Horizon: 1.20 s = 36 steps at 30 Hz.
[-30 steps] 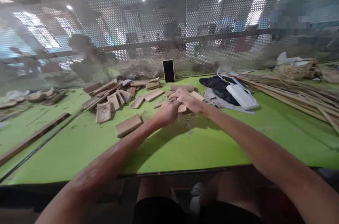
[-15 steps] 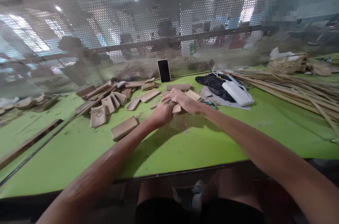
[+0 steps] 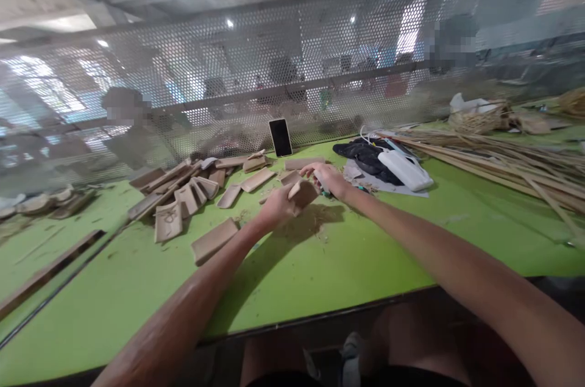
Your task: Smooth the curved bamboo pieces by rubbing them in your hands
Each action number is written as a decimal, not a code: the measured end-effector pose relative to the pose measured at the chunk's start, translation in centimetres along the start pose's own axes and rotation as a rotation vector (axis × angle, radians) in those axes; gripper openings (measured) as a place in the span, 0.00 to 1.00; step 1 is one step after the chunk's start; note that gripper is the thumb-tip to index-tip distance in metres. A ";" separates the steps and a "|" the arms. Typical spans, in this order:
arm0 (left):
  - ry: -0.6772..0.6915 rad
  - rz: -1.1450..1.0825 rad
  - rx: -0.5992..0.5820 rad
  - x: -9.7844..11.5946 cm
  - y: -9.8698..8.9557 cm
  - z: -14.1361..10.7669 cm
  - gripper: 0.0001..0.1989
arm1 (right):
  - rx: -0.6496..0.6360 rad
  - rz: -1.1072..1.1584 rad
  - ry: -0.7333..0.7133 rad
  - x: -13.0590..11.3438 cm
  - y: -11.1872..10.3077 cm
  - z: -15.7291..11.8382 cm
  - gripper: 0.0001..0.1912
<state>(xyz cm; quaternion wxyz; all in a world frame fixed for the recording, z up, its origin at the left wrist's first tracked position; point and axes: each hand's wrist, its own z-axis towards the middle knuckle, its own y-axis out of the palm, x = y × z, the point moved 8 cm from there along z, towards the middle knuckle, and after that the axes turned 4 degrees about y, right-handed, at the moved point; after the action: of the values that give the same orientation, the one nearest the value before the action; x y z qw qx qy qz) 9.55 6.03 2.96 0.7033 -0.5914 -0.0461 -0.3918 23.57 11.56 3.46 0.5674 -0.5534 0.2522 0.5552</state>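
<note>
My left hand is closed around a curved piece of bamboo, held tilted just above the table. Just right of it, my right hand has bent fingers around something pale and small that I cannot make out. The two hands are apart. Teal bits of a tool show beside and under the right hand, partly hidden. Shavings lie below the hands. Behind them rests another bamboo piece, and a longer one lies left of my left forearm.
A heap of bamboo pieces covers the left of the green table. A phone leans against the perforated screen. On the right are black cloth, a white power bank-like object and long strips.
My hands, earlier together over the bamboo piece, have moved apart. The left hand has lifted and turned the piece; the right has drawn off to its right. The view has tilted up.
</note>
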 end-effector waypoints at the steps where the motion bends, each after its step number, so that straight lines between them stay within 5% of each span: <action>1: -0.001 -0.008 0.003 -0.1 0.1 0.0 0.17 | 0.006 0.029 -0.012 -0.3 -0.1 -0.2 0.24; 6: -0.007 -0.083 0.024 -0.8 0.1 0.2 0.10 | 0.082 0.142 -0.023 -1.7 -0.3 -1.0 0.23; 11: -0.165 -0.030 0.093 -1.9 -0.7 0.4 0.10 | 0.037 0.436 0.172 -0.2 0.2 -0.6 0.20; 19: -0.256 0.086 0.230 -2.6 -1.4 0.2 0.09 | 0.070 0.593 0.190 0.5 -0.6 -0.2 0.11; 26: -0.265 0.105 0.248 -2.7 -1.8 -0.2 0.08 | 0.204 0.328 0.104 0.5 -1.7 -0.4 0.10; 31: -0.117 0.154 0.329 -1.6 -2.9 -0.4 0.13 | 0.354 -0.289 -0.283 -2.4 -2.0 -1.5 0.07; 36: 0.084 0.134 0.479 -1.2 -3.7 -0.5 0.16 | 0.356 -0.512 -0.474 -3.1 -1.0 -1.9 0.11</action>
<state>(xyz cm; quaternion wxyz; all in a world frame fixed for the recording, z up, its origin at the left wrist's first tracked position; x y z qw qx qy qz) 6.24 6.21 5.15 0.8490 -0.3929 -0.0690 -0.3465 24.34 8.99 6.08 0.8173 -0.3476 0.0600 0.4556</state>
